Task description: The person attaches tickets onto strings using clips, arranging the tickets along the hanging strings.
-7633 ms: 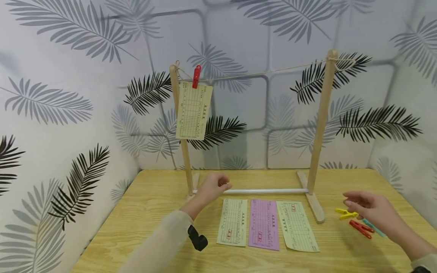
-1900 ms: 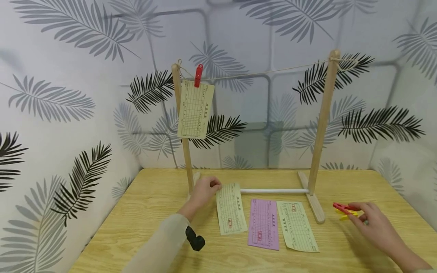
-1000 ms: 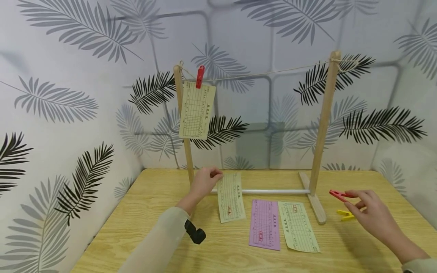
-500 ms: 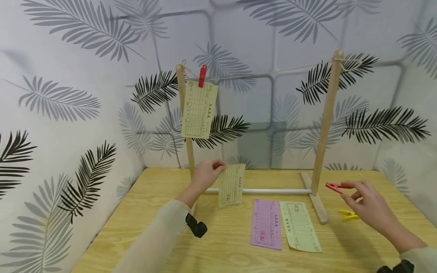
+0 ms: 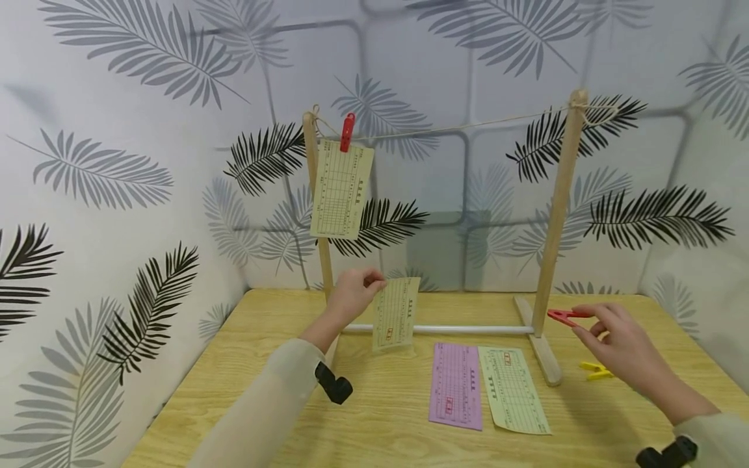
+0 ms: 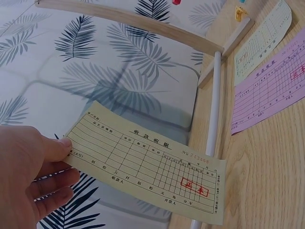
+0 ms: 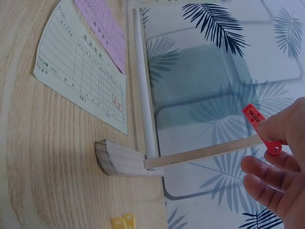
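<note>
Slip (image 5: 394, 312), pinched at its upper left corner by the fingers (image 6: 56, 176) of the left hand (image 5: 351, 296), hangs above the worktop (image 5: 363, 429). It looks light, limp and easily creased; a corner or edge should suit the hold best. The right hand (image 5: 616, 339) pinches a red peg (image 7: 253, 115) near the right post (image 5: 558, 214). A purple slip (image 5: 455, 387) and a pale slip (image 5: 515, 391) lie side by side on the worktop; another slip (image 5: 341, 192) hangs pegged from the line (image 5: 468, 125).

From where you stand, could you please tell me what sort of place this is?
Probably an indoor tabletop workspace, though I can't tell what the room is otherwise used for: there is a wood-grain table, a leaf-patterned wall behind it, and a wooden frame strung with a string.
</note>
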`<state>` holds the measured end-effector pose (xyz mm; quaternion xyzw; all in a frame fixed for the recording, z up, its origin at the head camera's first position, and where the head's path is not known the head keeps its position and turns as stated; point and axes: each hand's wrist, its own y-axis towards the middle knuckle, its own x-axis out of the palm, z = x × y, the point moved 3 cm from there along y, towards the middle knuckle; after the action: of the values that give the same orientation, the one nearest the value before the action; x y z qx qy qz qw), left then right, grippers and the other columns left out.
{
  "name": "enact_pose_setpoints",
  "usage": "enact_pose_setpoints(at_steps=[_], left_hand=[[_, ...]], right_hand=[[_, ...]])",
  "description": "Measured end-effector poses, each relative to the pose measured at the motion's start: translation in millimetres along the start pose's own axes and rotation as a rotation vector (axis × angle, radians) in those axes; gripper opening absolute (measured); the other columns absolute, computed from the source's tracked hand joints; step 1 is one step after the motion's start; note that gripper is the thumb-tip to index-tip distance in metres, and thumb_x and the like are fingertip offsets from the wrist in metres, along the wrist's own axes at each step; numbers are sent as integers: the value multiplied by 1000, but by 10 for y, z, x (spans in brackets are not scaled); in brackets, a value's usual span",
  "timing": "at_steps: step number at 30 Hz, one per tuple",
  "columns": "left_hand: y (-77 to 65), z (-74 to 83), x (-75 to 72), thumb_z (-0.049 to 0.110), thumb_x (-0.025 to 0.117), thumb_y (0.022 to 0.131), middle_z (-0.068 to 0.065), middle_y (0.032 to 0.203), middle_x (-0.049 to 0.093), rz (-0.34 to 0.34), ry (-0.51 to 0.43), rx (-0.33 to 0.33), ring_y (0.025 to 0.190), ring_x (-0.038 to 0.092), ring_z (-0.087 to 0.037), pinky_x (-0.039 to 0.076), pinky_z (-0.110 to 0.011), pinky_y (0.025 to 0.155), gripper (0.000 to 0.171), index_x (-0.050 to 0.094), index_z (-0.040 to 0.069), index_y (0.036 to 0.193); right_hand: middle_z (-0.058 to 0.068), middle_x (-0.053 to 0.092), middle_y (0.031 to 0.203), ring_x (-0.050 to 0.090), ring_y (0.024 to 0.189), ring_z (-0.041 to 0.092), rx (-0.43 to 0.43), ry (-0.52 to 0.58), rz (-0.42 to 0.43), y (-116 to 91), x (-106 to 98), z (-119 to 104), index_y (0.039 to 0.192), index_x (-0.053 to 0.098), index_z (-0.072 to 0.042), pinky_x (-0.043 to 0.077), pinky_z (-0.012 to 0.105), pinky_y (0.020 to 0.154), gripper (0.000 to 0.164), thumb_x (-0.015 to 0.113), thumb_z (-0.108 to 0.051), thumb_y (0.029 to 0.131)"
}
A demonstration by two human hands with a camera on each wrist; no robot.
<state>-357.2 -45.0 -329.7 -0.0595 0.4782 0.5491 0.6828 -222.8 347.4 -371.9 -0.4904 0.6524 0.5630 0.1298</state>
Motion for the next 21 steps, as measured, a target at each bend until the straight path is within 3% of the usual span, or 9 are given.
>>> enact_pose_setpoints(at_steps=[13, 21], left_hand=[[35, 105, -97, 13, 63, 90, -2, 86, 67, 25, 37, 38, 78, 61, -15, 49, -29, 69, 9, 69, 8, 92], [53, 149, -147, 10, 63, 89, -3, 84, 67, 46, 7, 59, 77, 61, -15, 49, -28, 68, 7, 69, 6, 91]], right_hand=[[9, 52, 94, 49, 66, 5, -91, 21, 41, 148, 27, -160, 108, 62, -2, 43, 20, 51, 35, 73, 4, 75], [8, 51, 94, 49, 67, 5, -153, 14, 66, 289, 2, -318, 107, 61, -1, 43, 20, 51, 36, 72, 8, 74]])
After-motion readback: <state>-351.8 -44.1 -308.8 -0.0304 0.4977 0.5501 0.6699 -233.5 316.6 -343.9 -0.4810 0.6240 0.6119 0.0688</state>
